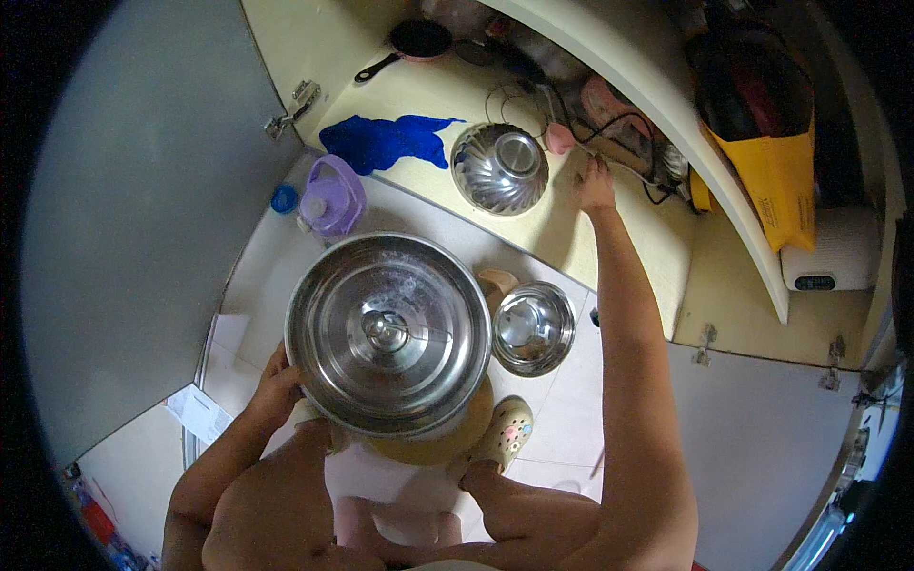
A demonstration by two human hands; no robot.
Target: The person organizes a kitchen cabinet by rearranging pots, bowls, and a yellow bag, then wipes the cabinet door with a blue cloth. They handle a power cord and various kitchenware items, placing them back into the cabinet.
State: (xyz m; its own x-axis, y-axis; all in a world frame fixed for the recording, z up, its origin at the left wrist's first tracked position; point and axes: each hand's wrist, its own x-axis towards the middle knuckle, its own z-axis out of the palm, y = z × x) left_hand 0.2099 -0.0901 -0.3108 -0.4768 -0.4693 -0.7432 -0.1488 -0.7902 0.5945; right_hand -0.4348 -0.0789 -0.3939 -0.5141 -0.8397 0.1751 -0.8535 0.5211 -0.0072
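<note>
My left hand [284,385] grips the near-left rim of a large round stainless steel vessel [343,278], held over my lap. A round knob, apparently a lid's, shows at its middle. My right hand [597,187] reaches into an open low cabinet [635,271]. Its fingers are at a pale cable, beside a small pink object [559,138]; whether they hold anything is hidden. To its left, a fluted steel bowl [493,185] stands upside down on the cabinet floor. A smaller steel bowl [534,332], its mouth up, sits right of the large vessel.
A blue cloth [389,140] and a black frying pan [420,39] lie deeper in the cabinet. Outside stand a purple jug [333,200] and a blue cap [283,199]. Cabinet doors flank me, the left one [150,214] wide. Above right, a yellow bag [771,185] hangs over a shelf edge.
</note>
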